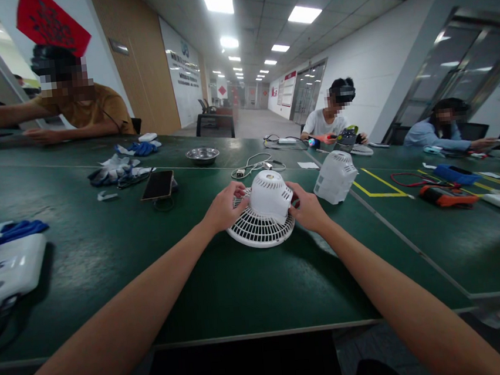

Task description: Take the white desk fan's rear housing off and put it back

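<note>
A white fan head (271,197) rests grille-down on the green table in front of me. Its slotted motor housing points up, and the round grille (263,228) spreads out below it. My left hand (226,207) grips it from the left, fingers curled by the grille rim and the thumb toward the housing. On the opposite side, my right hand (308,206) is closed against the housing, with its fingertips partly hidden behind it. A white translucent plastic housing (336,177) stands apart, to the right of my right hand.
Behind the fan lie a white cable (254,164) and a metal bowl (203,155). Left are a phone (158,185), gloves (118,169) and a white device (10,272). An orange multimeter (448,196) lies right. Several people sit around the table.
</note>
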### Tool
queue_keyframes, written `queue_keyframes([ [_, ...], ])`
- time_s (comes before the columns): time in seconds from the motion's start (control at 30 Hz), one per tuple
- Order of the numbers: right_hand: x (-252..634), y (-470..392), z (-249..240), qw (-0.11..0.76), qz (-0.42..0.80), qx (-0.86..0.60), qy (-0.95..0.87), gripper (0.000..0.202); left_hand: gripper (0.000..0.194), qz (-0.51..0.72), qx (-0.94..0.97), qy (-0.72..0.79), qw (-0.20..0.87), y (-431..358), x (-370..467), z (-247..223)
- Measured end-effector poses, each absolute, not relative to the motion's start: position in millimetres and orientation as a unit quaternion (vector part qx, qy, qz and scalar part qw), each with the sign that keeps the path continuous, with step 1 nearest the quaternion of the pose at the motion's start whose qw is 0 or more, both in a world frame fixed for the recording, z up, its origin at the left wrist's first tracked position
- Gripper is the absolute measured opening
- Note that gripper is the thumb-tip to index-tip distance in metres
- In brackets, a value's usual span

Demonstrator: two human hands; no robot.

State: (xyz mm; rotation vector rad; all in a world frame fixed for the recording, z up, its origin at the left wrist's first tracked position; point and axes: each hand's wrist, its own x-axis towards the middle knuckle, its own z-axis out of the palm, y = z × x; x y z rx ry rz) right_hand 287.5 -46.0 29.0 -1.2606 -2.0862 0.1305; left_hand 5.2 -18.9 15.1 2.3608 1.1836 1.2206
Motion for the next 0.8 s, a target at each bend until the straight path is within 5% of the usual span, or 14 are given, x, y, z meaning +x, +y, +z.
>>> queue_keyframes([
  [0.37, 286.2, -46.8, 28.2, 0.343, 0.06, -0.497, -0.795, 0.072, 0.023, 0.397, 0.694, 0.576, 0.169, 14.3, -22.3, -7.5],
  [0.8, 289.6, -39.6, 22.4, 0.351, 0.092, -0.489, -0.793, 0.079, 0.032, 0.345, 0.711, 0.578, 0.205, 16.9, -27.5, -6.7],
])
